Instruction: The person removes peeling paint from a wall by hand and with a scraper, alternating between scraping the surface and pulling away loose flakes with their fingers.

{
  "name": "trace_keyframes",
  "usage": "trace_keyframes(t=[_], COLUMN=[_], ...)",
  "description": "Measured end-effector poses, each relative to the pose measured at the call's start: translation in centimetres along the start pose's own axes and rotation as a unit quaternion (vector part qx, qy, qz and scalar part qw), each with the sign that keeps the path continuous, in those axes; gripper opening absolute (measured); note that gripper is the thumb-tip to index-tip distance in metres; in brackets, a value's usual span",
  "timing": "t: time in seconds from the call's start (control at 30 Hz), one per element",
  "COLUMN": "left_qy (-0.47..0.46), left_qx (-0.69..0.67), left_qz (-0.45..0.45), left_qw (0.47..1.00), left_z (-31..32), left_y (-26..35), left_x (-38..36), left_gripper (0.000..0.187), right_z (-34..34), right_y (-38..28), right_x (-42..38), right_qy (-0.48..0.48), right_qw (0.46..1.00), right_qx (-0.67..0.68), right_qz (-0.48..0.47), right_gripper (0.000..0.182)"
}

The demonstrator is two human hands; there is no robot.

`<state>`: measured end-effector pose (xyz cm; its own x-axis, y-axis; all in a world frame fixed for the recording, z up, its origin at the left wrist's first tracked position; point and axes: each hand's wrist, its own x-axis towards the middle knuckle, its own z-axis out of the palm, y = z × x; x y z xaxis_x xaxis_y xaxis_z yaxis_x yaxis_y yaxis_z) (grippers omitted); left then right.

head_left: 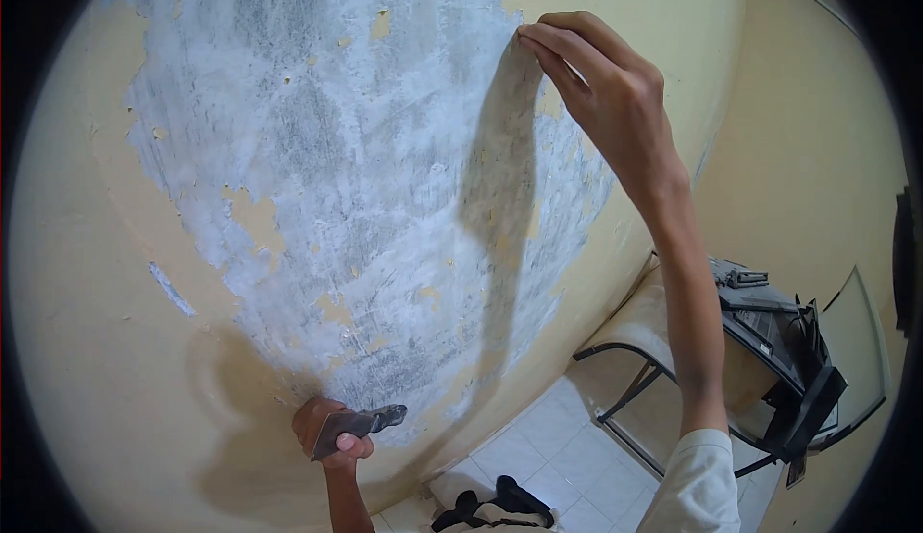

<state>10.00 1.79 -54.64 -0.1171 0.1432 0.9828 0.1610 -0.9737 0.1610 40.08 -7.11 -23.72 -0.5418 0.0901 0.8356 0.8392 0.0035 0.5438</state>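
A wall (356, 168) shows a large whitish-grey scraped area, with cream paint around it and small leftover paint patches inside it. My right hand (606, 81) is raised to the upper right edge of the scraped area, its fingertips pinched against the paint border; whatever lies between them is too small to make out. Lower down, my left hand (332, 432) is wrapped round a scraper (356, 427) with a flat metal blade and a dark handle, close to the bottom of the scraped area. Shadows of both arms fall on the wall.
On the right, a metal-framed chair (630, 355) stands by the wall, with dark equipment (779, 341) piled beside it. White floor tiles (548, 446) show below. Dark straps or footwear (495, 504) appear at the bottom edge.
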Motion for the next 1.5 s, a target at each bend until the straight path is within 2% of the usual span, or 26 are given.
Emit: trace_keyframes(t=[0.17,0.27,0.37,0.43,0.47,0.57,0.6,0.67,0.7,0.73,0.77,0.8,0.83,0.87,0.9,0.93,1.0,1.03,1.07,1.13,1.17,1.23,1.3,1.37,1.4,1.5], left_qy=[-0.015,-0.006,0.006,-0.033,-0.035,-0.031,-0.03,-0.029,-0.014,-0.001,-0.004,-0.011,-0.021,-0.03,0.026,0.084,-0.119,-0.187,-0.213,-0.241,-0.239,-0.218,-0.197,-0.193,-0.194,-0.152], left_qx=[-0.014,-0.024,-0.014,-0.008,-0.009,-0.054,-0.048,-0.044,-0.047,-0.052,-0.053,-0.025,0.003,0.003,-0.05,-0.1,-0.092,-0.14,-0.165,-0.189,-0.225,-0.225,-0.227,-0.236,-0.23,-0.172], left_qz=[-0.005,0.036,0.036,-0.036,-0.036,-0.058,-0.026,0.009,0.018,0.028,0.03,-0.033,-0.096,-0.092,-0.261,-0.421,-0.328,-0.33,-0.313,-0.265,-0.297,-0.267,-0.24,-0.325,-0.326,-0.263], left_qw=[1.0,0.999,0.999,0.999,0.999,0.996,0.998,0.999,0.999,0.998,0.998,0.999,0.995,0.995,0.964,0.898,0.933,0.915,0.911,0.914,0.897,0.911,0.923,0.895,0.896,0.937], left_z=[-0.2,-0.1,-0.1,-0.7,-0.9,-0.8,-0.5,-0.2,0.0,0.0,-0.1,-0.1,-0.2,0.2,1.4,2.5,3.7,4.8,6.6,10.6,12.2,14.9,16.3,17.1,17.9,19.4], left_y=[-0.3,-0.9,0.0,-0.4,-0.4,-0.7,-0.8,-1.1,-1.3,-1.3,-1.1,-0.7,0.1,1.3,3.7,5.5,8.0,9.3,10.1,10.8,11.4,11.1,11.2,12.1,11.9,11.7], left_x=[-0.3,-0.8,-0.2,-0.9,-1.1,-1.0,-0.8,-0.7,-1.0,-1.1,-1.1,-1.1,-0.6,-0.2,1.4,3.3,8.2,10.8,13.1,16.4,17.7,19.1,20.1,21.4,21.6,21.8], left_gripper=[0.048,0.049,0.048,0.044,0.044,0.046,0.046,0.047,0.048,0.048,0.048,0.051,0.054,0.054,0.057,0.061,0.066,0.06,0.057,0.049,0.046,0.043,0.04,0.039,0.039,0.045], right_z=[0.1,0.1,0.1,-0.1,-0.3,-1.3,-1.9,-3.2,-3.0,-2.9,-2.9,-3.1,-3.5,-3.8,-4.6,-5.4,-7.0,-7.5,-7.9,-8.9,-9.1,-8.8,-8.1,-7.1,-6.5,-6.2], right_y=[0.6,1.3,2.1,2.7,2.9,3.6,4.0,4.4,3.9,2.5,0.8,-0.8,-2.3,-4.3,-7.4,-10.6,-15.8,-17.1,-17.9,-17.4,-16.5,-14.4,-13.6,-11.9,-11.2,-9.7], right_x=[0.5,1.2,1.7,1.2,0.8,-3.1,-4.1,-5.7,-5.7,-5.1,-4.4,-4.1,-4.9,-6.2,-7.3,-8.2,-9.7,-10.0,-9.9,-8.9,-8.8,-8.6,-8.2,-8.4,-8.6,-8.3], right_qy=[-0.031,-0.049,-0.076,-0.111,-0.144,-0.14,-0.139,-0.204,-0.142,-0.14,-0.1,-0.057,-0.076,-0.116,-0.148,-0.169,-0.24,-0.263,-0.236,-0.196,-0.194,-0.157,-0.124,-0.124,-0.125,-0.122], right_qw=[0.994,0.988,0.985,0.98,0.973,0.976,0.975,0.978,0.99,0.99,0.99,0.978,0.97,0.955,0.928,0.895,0.781,0.706,0.652,0.488,0.482,0.449,0.489,0.492,0.502,0.492], right_qx=[-0.061,-0.083,-0.058,-0.067,-0.075,-0.057,-0.058,-0.032,-0.008,-0.011,0.051,0.112,0.15,0.198,0.265,0.332,0.442,0.507,0.565,0.663,0.671,0.692,0.662,0.664,0.658,0.674], right_qz=[-0.082,-0.117,-0.144,-0.154,-0.167,-0.158,-0.161,-0.013,0.01,0.012,0.09,0.167,0.177,0.185,0.216,0.246,0.371,0.419,0.447,0.533,0.529,0.543,0.554,0.55,0.547,0.537], right_gripper=[0.015,0.018,0.018,0.014,0.013,0.013,0.013,0.013,0.017,0.017,0.022,0.028,0.038,0.04,0.038,0.04,0.05,0.053,0.043,0.04,0.04,0.038,0.039,0.04,0.041,0.04])
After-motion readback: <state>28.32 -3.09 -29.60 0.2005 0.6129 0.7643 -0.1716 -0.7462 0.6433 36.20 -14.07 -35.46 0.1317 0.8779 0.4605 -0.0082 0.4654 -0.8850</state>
